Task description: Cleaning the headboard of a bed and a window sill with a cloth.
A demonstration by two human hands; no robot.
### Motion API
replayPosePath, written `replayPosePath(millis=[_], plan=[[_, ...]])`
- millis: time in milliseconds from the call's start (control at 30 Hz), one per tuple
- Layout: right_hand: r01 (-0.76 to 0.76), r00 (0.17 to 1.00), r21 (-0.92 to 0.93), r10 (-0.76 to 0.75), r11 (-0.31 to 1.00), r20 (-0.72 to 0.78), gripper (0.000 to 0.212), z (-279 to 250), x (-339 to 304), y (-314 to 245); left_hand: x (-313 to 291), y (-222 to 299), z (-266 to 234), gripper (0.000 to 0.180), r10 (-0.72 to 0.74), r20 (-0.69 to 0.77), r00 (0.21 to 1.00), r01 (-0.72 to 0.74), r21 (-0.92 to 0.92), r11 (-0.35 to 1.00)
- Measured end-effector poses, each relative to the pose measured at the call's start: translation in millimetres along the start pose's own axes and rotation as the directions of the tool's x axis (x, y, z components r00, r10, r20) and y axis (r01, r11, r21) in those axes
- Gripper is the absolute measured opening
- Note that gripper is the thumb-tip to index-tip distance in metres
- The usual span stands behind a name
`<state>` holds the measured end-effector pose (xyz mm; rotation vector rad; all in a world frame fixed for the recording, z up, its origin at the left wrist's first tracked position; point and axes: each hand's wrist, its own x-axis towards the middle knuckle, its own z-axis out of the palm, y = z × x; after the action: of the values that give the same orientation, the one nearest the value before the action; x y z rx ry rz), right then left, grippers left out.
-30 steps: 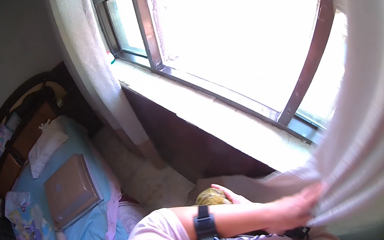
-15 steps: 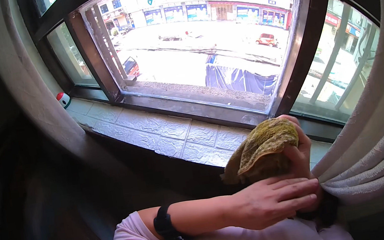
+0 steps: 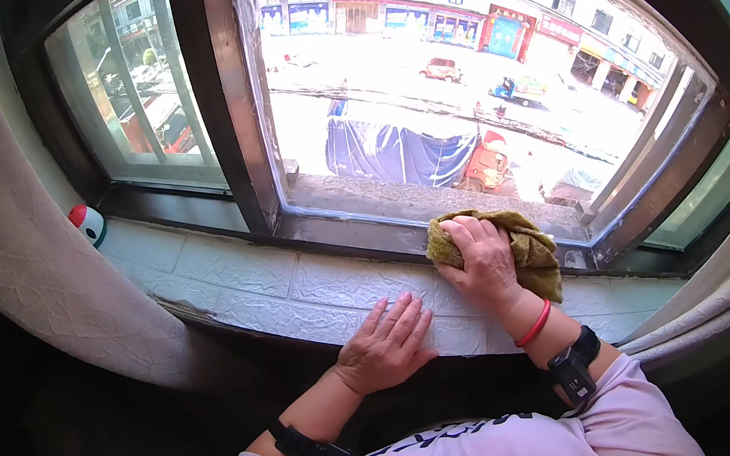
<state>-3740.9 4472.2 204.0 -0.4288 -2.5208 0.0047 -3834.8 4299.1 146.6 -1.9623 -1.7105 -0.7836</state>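
My right hand (image 3: 484, 259) grips a folded olive-brown cloth (image 3: 534, 260) and presses it against the lower part of the dark window frame (image 3: 356, 233), just above the sill. Part of the cloth hangs down past my fingers on the right. My left hand (image 3: 388, 347) rests on the front edge of the white brick-patterned sill (image 3: 243, 271), its fingers stretched out and holding nothing. A red band circles my right wrist, and each forearm wears a black strapped device.
A small red, white and green rounded object (image 3: 88, 224) stands at the sill's left end. Pale curtains (image 3: 12, 227) hang at the left and right (image 3: 726, 276). Beyond the window glass (image 3: 388, 129) lies a bright street with vehicles and a blue tarpaulin (image 3: 401, 151).
The cloth has moved from in front of my body down to the frame by the sill. My left hand has left my right forearm and come to the sill. The view has shifted right.
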Motion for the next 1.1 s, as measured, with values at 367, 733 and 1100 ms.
replayPosePath(millis=[367, 733, 1100], plan=[[0.235, 0.958, 0.28, -0.271, 0.931, 0.096, 0.044, 97.7, 110.1, -121.6, -8.1, -10.1, 5.9, 0.053, 0.04, 0.1, 0.994, -0.026, -0.14, 0.99], [0.373, 0.886, 0.287, -0.431, 0.882, 0.174, 0.06, 53.8, 79.0, -71.8, -0.6, -7.5, -7.5, 0.059, -0.056, 0.118, 0.991, 0.069, -0.112, 0.991], [0.147, 0.971, 0.224, -0.184, 0.963, 0.153, 0.056, -52.1, -34.6, 71.7, 11.5, 7.8, -1.7, 0.061, -0.118, 0.123, 0.985, 0.108, 0.085, 0.991]])
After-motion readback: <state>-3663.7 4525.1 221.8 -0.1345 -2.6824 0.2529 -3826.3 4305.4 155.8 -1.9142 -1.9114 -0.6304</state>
